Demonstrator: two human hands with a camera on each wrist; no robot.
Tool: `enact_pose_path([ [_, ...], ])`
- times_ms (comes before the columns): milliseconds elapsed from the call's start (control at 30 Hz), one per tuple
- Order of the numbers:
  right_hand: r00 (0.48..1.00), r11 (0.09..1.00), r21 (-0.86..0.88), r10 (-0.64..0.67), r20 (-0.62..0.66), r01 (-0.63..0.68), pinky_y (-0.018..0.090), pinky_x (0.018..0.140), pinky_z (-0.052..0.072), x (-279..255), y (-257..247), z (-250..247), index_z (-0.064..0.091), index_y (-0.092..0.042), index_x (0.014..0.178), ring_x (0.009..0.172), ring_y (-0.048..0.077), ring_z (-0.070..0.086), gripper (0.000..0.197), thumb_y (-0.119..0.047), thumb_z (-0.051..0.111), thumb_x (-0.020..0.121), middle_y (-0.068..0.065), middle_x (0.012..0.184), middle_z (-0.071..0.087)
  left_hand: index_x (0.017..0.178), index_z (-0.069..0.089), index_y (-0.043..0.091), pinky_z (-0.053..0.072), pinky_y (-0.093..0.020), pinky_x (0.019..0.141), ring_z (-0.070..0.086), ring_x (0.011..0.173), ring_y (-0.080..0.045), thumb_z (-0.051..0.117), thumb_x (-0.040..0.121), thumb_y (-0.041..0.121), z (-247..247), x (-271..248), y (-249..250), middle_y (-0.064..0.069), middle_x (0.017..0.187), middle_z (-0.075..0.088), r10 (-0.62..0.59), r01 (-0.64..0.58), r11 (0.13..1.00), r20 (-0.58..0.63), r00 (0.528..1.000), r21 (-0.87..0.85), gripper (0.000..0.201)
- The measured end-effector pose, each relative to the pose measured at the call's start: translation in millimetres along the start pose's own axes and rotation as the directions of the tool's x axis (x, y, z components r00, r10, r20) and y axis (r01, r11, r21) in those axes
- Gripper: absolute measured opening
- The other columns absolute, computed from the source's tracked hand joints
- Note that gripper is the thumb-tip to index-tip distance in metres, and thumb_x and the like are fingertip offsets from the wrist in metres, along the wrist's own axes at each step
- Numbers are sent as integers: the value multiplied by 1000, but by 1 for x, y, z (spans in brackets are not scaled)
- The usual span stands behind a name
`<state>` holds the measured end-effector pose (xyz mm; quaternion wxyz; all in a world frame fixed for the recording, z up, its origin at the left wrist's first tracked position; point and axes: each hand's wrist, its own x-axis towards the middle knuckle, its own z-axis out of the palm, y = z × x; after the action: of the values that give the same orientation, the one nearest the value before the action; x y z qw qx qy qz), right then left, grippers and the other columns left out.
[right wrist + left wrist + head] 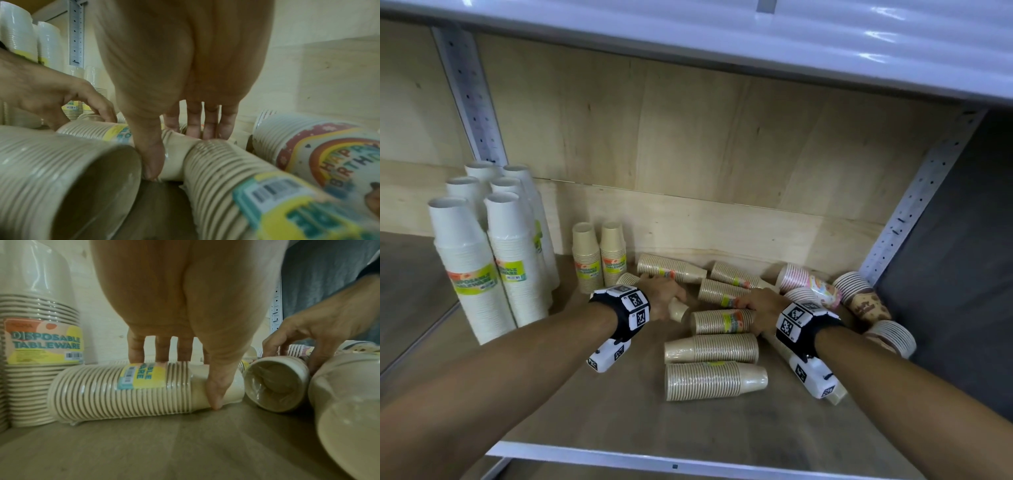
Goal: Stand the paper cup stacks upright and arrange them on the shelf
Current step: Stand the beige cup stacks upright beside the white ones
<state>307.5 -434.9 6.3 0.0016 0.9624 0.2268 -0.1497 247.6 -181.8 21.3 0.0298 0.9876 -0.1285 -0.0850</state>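
Left hand: the left hand (662,297) reaches down onto a lying stack of beige ribbed paper cups with a yellow label (127,390); in the left wrist view its fingers (135,352) curl over the far side and the thumb presses the near side by the narrow end, so it grips this stack.
Left-hand stack: it lies flat on the shelf board, just beside two upright beige cup stacks (599,255).
Right hand: the right hand (760,306) is clamped on a second lying beige ribbed cup stack (236,175), thumb on the near side, fingers (207,123) over the far side at its narrow end.
Other lying stacks: more beige stacks (710,363) lie crosswise between and in front of the hands, some touching each other.
Upright group: six tall white paper cup stacks with green-yellow labels (493,253) stand at the far left.
Printed stacks: patterned cup stacks, one with a rainbow "Happy Birthday" print (320,151), lie at the right.
Shelf: a grey-brown wooden shelf board (602,411) with a pale plywood back wall (688,137).
Edges: a white front rail (619,457) bounds the near edge; a perforated white upright post (914,205) stands right, close to the printed stacks.
Open room: bare board lies between the white group and the left forearm.
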Motion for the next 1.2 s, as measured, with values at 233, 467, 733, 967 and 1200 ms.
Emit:
enact_pose_path([
  [233,1000,1000,13,2,17,-3,27,73,47,-25,-21,-32,70,-17,114,96,22,64,48,-25,81,68,4,107,67,120,62,30,47,-34,91,58,111,-19,76,75,20,-9,-4,1,6,117,64,-18,16,995,-22,1000,-101,49],
  [467,998,1000,-13,-9,-69,8,29,80,52,-28,-44,-66,64,-14,123,106,23,61,49,-23,77,76,6,123,61,119,55,19,50,-33,82,59,102,-23,73,77,22,-39,-9,-4,-2,114,63,-63,39,984,-137,989,-171,46],
  [733,991,997,37,-60,-121,65,17,53,40,-27,-83,-97,70,-7,117,94,20,63,40,-11,75,77,9,116,67,99,49,30,53,-33,69,61,86,-26,74,74,26,-65,-18,-14,-7,98,59,-146,73,939,-197,970,-336,36],
  [967,983,989,109,-85,-160,103,19,53,41,-22,-105,-99,66,-20,111,86,18,58,41,-13,76,72,1,104,56,100,51,32,55,-31,67,63,88,-22,76,70,24,-71,-24,-14,-6,103,61,-199,85,893,-219,955,-442,40],
  [1200,983,988,97,-108,-149,123,22,54,40,-17,-119,-99,62,-18,118,83,18,56,50,-15,78,71,0,99,52,103,52,30,51,-27,67,62,93,-20,78,71,26,-66,-25,-12,-4,107,60,-225,107,863,-187,956,-494,41],
])
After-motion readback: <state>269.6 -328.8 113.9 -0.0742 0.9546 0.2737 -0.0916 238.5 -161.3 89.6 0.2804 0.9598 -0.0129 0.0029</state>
